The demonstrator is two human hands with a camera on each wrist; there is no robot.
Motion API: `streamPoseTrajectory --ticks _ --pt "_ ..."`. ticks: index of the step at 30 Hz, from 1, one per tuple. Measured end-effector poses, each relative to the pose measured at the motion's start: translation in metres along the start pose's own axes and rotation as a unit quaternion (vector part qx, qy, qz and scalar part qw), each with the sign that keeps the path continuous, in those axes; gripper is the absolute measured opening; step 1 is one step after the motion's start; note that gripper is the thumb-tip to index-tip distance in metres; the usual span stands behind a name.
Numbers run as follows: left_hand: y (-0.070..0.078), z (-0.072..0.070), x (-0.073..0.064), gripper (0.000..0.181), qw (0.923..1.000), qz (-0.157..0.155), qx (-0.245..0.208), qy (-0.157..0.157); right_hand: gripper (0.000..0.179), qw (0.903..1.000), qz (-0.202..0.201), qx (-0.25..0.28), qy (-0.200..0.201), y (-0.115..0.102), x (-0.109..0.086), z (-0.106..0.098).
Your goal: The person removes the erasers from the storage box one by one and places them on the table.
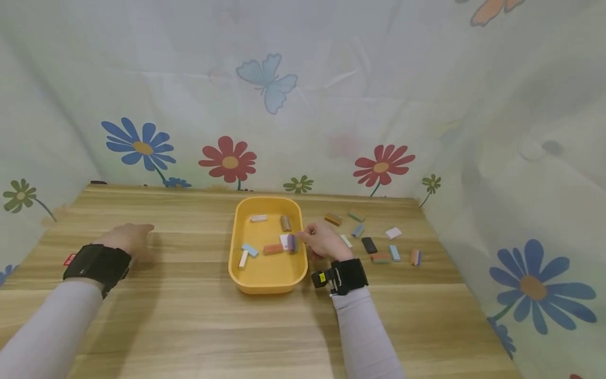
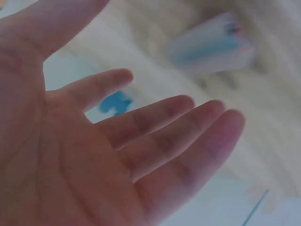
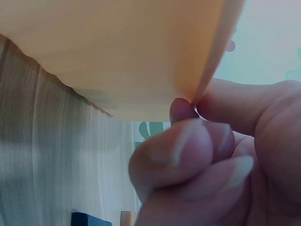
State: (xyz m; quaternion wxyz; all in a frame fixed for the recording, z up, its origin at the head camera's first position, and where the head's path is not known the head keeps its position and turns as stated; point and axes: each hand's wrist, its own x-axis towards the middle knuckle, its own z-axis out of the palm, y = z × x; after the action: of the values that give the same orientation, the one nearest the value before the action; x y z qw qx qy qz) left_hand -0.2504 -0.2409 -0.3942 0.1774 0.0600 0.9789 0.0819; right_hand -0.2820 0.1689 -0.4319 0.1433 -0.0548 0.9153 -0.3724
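My right hand (image 1: pixel 326 240) is at the right side of a yellow tray (image 1: pixel 268 289). In the right wrist view, thumb and finger pinch the tray's rim (image 3: pixel 214 61), while the other fingers curl below. Inside the tray lie several small bar-shaped pieces: an orange one (image 1: pixel 273 249), a purple one (image 1: pixel 291 243), a brown one (image 1: pixel 285 223), a light blue one (image 1: pixel 250 250) and pale ones. My left hand (image 1: pixel 129 239) hovers over the table's left part, holding nothing; the left wrist view shows its palm and spread fingers (image 2: pixel 164 150).
Right of the tray, several more small pieces lie scattered on the wooden table (image 1: pixel 199 326), among them a black one (image 1: pixel 369 245), a white one (image 1: pixel 393 232) and a striped one (image 1: pixel 415 257). A flower-printed curtain (image 1: pixel 303 131) encloses the table's back and sides.
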Motion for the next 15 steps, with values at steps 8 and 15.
streamPoseTrajectory --ticks 8,15 --pt "0.038 -0.023 0.007 0.089 0.9966 0.050 -0.005 0.065 0.030 1.0000 0.005 -0.004 -0.001 -0.002 -0.001 0.001" --pt "0.095 -0.024 0.019 0.073 0.9912 0.095 0.010 0.092 0.031 0.9999 0.009 0.004 -0.007 -0.002 -0.002 0.000"
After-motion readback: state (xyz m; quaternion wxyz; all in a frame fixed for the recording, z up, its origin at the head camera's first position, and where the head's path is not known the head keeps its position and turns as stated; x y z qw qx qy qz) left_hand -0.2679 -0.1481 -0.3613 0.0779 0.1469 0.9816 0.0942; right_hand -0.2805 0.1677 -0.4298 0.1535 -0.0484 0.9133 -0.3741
